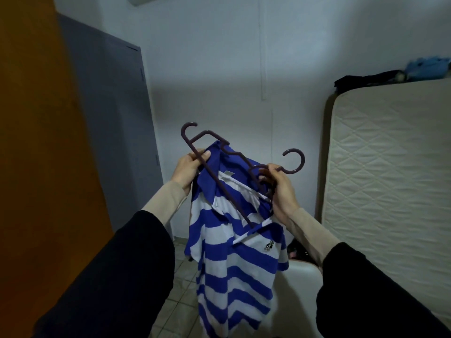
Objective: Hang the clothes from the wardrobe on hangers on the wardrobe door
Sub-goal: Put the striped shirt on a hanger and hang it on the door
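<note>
- The left hand point(188, 167) is gripping one purple hanger point(214, 176) with the striped polo shirt point(234, 252), which is dangling between the hands.
- The right hand point(280, 191) is pinching a second hanger point(294, 162).
- Step: threading the hanger; next likely calls for separating the hangers.

I noted the striped polo shirt point(234, 259) was soft knitted cloth, matt. Both hangers point(219, 184) looked like smooth moulded plastic with a dull sheen. The mattress point(390, 167) showed quilted fabric. The wardrobe door point(36, 142) read as flat, matt board; the floor point(180, 276) was tiled.
</note>
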`<move>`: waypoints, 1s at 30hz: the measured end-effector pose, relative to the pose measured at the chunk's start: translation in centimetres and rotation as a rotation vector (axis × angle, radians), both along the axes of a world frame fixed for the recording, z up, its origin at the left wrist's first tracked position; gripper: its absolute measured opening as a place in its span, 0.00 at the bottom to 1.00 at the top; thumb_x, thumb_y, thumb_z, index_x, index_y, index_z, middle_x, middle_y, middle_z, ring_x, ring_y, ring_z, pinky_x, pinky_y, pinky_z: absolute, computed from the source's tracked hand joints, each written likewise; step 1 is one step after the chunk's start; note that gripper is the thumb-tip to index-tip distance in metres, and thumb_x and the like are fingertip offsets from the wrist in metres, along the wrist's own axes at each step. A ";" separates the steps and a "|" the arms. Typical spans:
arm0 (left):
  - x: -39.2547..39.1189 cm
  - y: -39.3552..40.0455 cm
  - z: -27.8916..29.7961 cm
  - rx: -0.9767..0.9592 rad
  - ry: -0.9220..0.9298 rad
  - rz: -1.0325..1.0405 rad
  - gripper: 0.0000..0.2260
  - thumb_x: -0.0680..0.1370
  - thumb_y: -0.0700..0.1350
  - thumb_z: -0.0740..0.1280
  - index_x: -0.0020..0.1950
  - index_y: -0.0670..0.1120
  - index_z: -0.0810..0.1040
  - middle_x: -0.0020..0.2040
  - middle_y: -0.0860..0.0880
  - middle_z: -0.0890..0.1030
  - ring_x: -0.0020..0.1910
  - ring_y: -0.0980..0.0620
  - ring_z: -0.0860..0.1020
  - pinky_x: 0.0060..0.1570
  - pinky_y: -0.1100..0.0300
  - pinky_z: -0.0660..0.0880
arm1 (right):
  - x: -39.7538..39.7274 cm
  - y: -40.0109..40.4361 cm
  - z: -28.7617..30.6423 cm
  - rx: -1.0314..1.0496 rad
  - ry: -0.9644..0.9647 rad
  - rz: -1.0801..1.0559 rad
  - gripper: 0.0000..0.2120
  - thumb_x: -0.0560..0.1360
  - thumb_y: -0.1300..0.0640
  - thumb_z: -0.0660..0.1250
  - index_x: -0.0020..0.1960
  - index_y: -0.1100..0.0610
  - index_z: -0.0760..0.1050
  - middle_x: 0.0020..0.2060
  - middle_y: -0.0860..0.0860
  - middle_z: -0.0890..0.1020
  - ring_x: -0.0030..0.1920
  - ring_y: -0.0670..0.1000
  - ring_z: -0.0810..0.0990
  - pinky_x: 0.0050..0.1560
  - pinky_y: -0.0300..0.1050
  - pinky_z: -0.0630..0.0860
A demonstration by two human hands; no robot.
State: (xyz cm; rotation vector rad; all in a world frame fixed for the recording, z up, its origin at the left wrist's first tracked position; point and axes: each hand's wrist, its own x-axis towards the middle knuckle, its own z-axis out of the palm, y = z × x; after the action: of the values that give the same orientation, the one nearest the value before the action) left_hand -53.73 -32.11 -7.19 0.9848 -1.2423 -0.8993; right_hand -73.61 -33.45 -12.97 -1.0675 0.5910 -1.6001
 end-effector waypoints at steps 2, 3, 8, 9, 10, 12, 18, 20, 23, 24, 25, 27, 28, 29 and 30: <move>-0.2 0.2 0.1 -0.012 0.021 -0.003 0.09 0.78 0.45 0.63 0.57 0.42 0.75 0.48 0.45 0.80 0.45 0.49 0.79 0.40 0.62 0.77 | -0.1 -0.3 0.2 0.037 -0.134 0.052 0.07 0.78 0.59 0.60 0.44 0.56 0.75 0.43 0.53 0.80 0.47 0.50 0.78 0.59 0.48 0.74; -0.4 0.3 0.1 -0.027 0.039 -0.015 0.06 0.79 0.43 0.62 0.54 0.44 0.75 0.46 0.46 0.80 0.44 0.51 0.79 0.38 0.64 0.78 | -0.1 -0.5 0.3 0.053 -0.194 0.067 0.08 0.78 0.60 0.60 0.43 0.56 0.76 0.44 0.53 0.80 0.49 0.52 0.78 0.60 0.50 0.73; 0.1 0.7 0.5 -0.061 0.168 -0.007 0.05 0.78 0.44 0.63 0.45 0.46 0.76 0.41 0.48 0.80 0.37 0.55 0.79 0.35 0.65 0.78 | -0.9 -0.7 0.4 0.144 -0.403 -0.042 0.07 0.77 0.65 0.60 0.44 0.58 0.76 0.39 0.50 0.77 0.40 0.45 0.75 0.47 0.39 0.76; 0.3 0.7 0.6 -0.055 0.188 0.001 0.05 0.78 0.45 0.64 0.45 0.46 0.76 0.40 0.48 0.80 0.37 0.54 0.79 0.36 0.64 0.79 | -1.3 -0.9 0.2 0.147 -0.407 -0.064 0.07 0.77 0.65 0.60 0.44 0.58 0.76 0.39 0.50 0.77 0.39 0.44 0.75 0.45 0.38 0.76; 0.6 0.6 0.7 -0.054 0.201 0.010 0.05 0.78 0.46 0.64 0.45 0.46 0.76 0.40 0.49 0.80 0.37 0.54 0.79 0.36 0.64 0.79 | -1.7 -1.2 0.0 0.149 -0.391 -0.079 0.08 0.77 0.65 0.60 0.44 0.58 0.76 0.39 0.49 0.78 0.39 0.44 0.74 0.44 0.38 0.75; 1.0 0.5 0.6 -0.064 0.209 0.033 0.04 0.78 0.47 0.64 0.46 0.47 0.75 0.40 0.50 0.80 0.37 0.55 0.79 0.35 0.64 0.78 | -2.5 -1.8 -0.3 0.163 -0.314 -0.116 0.08 0.77 0.64 0.60 0.44 0.57 0.77 0.41 0.48 0.79 0.41 0.43 0.74 0.44 0.38 0.73; 1.3 -0.1 0.3 -0.089 0.293 0.075 0.04 0.77 0.42 0.65 0.44 0.44 0.78 0.34 0.51 0.82 0.33 0.55 0.80 0.35 0.65 0.78 | -3.1 -2.3 -1.1 0.132 -0.003 -0.158 0.09 0.77 0.63 0.60 0.42 0.55 0.77 0.38 0.47 0.78 0.35 0.42 0.66 0.38 0.37 0.63; 1.4 -0.6 0.2 -0.092 0.314 0.084 0.04 0.77 0.41 0.66 0.43 0.43 0.79 0.33 0.52 0.82 0.34 0.55 0.80 0.40 0.63 0.79 | -2.9 -2.2 -1.5 0.121 0.081 -0.187 0.08 0.76 0.63 0.61 0.43 0.56 0.78 0.39 0.47 0.78 0.39 0.42 0.69 0.47 0.38 0.65; 1.7 -1.1 0.0 -0.114 0.306 0.120 0.03 0.75 0.41 0.67 0.43 0.43 0.79 0.33 0.52 0.82 0.38 0.53 0.79 0.47 0.60 0.77 | -3.1 -2.1 -2.1 0.141 0.083 -0.206 0.07 0.76 0.64 0.62 0.43 0.59 0.78 0.39 0.50 0.79 0.40 0.44 0.74 0.50 0.37 0.69; 1.7 -1.0 -0.1 -0.125 0.294 0.127 0.03 0.75 0.40 0.67 0.43 0.43 0.80 0.32 0.52 0.82 0.38 0.52 0.78 0.47 0.60 0.77 | -3.2 -2.2 -2.4 0.147 0.109 -0.187 0.07 0.76 0.64 0.62 0.42 0.58 0.78 0.40 0.52 0.80 0.40 0.46 0.76 0.48 0.37 0.72; 1.7 -1.0 -0.1 -0.133 0.267 0.128 0.03 0.76 0.40 0.67 0.43 0.42 0.80 0.32 0.52 0.82 0.37 0.53 0.79 0.46 0.60 0.77 | -3.3 -2.3 -2.7 0.149 0.167 -0.171 0.07 0.75 0.64 0.63 0.41 0.58 0.78 0.40 0.53 0.80 0.42 0.49 0.78 0.47 0.39 0.75; 1.3 -0.6 -0.2 -0.131 0.165 0.108 0.03 0.76 0.39 0.66 0.44 0.42 0.79 0.30 0.53 0.82 0.33 0.55 0.80 0.40 0.64 0.77 | -3.3 -2.6 -3.3 0.133 0.267 -0.129 0.07 0.75 0.65 0.63 0.41 0.59 0.78 0.40 0.54 0.81 0.47 0.53 0.79 0.53 0.43 0.75; 1.0 -0.4 -0.3 -0.122 0.113 0.092 0.04 0.77 0.38 0.66 0.44 0.43 0.79 0.30 0.54 0.82 0.31 0.57 0.80 0.37 0.66 0.78 | -3.2 -2.7 -3.5 0.129 0.285 -0.099 0.08 0.76 0.66 0.62 0.41 0.60 0.78 0.41 0.54 0.81 0.48 0.53 0.79 0.56 0.46 0.75; 0.8 -0.5 -0.6 -0.106 0.074 0.076 0.04 0.77 0.38 0.65 0.44 0.43 0.79 0.30 0.54 0.82 0.31 0.58 0.80 0.37 0.66 0.78 | -3.0 -2.7 -3.7 0.126 0.302 -0.076 0.08 0.76 0.66 0.62 0.41 0.60 0.78 0.41 0.54 0.81 0.49 0.53 0.79 0.58 0.47 0.74; 0.7 -0.6 -0.9 -0.090 0.043 0.064 0.04 0.76 0.37 0.65 0.44 0.42 0.80 0.30 0.54 0.82 0.31 0.57 0.80 0.38 0.66 0.78 | -2.8 -2.6 -3.8 0.116 0.326 -0.065 0.08 0.76 0.66 0.62 0.42 0.60 0.78 0.42 0.54 0.81 0.49 0.53 0.79 0.59 0.47 0.74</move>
State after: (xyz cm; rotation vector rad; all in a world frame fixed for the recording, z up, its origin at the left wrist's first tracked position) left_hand -53.08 -32.71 -8.06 0.9244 -1.1977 -0.8040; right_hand -76.36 -36.06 -16.76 -1.2420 0.9330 -1.4368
